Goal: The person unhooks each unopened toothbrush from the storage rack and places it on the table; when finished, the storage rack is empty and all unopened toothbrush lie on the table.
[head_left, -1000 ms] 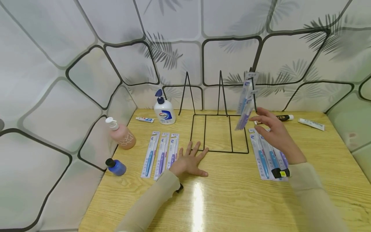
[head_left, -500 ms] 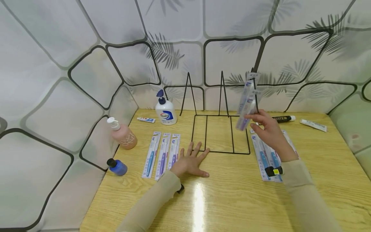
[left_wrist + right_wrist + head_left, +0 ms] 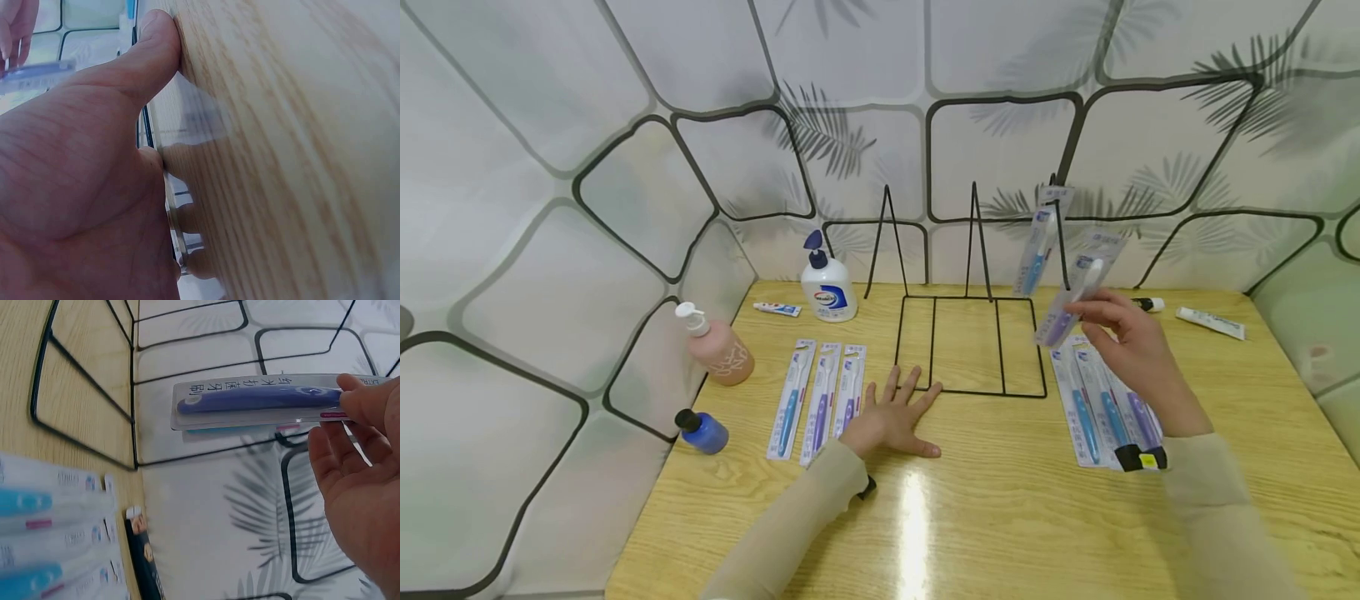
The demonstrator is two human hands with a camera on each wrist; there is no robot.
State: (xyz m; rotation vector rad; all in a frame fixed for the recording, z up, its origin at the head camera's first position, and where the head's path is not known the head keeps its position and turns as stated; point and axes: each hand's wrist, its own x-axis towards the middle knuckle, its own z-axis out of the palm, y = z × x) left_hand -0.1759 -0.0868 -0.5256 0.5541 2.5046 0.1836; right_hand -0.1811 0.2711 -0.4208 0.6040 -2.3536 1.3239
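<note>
My right hand (image 3: 1131, 346) pinches a packaged purple toothbrush (image 3: 1084, 279) between thumb and fingers, tilted beside the rack's right hook. In the right wrist view its purple handle (image 3: 262, 400) faces the camera through clear plastic. Behind it a packaged blue toothbrush (image 3: 1036, 260) hangs on that hook of the black wire rack (image 3: 985, 393). The other two hooks carry nothing. My left hand (image 3: 891, 421) lies flat with spread fingers on the table, fingertips at the rack's front bar, covering part of a toothbrush pack (image 3: 850, 383).
More packaged toothbrushes (image 3: 1082, 417) lie under my right forearm, and others (image 3: 787, 408) lie left of the rack. Behind stand a white pump bottle (image 3: 827, 292) and small toothpaste tubes (image 3: 1210, 322). A pink pump bottle (image 3: 721, 354) and a blue bottle (image 3: 703, 432) stand at left.
My right hand reached the purple toothbrush pack hanging in front of the blue one, took hold of it and drew it to the right, off the hook's line. My left hand has stayed put.
</note>
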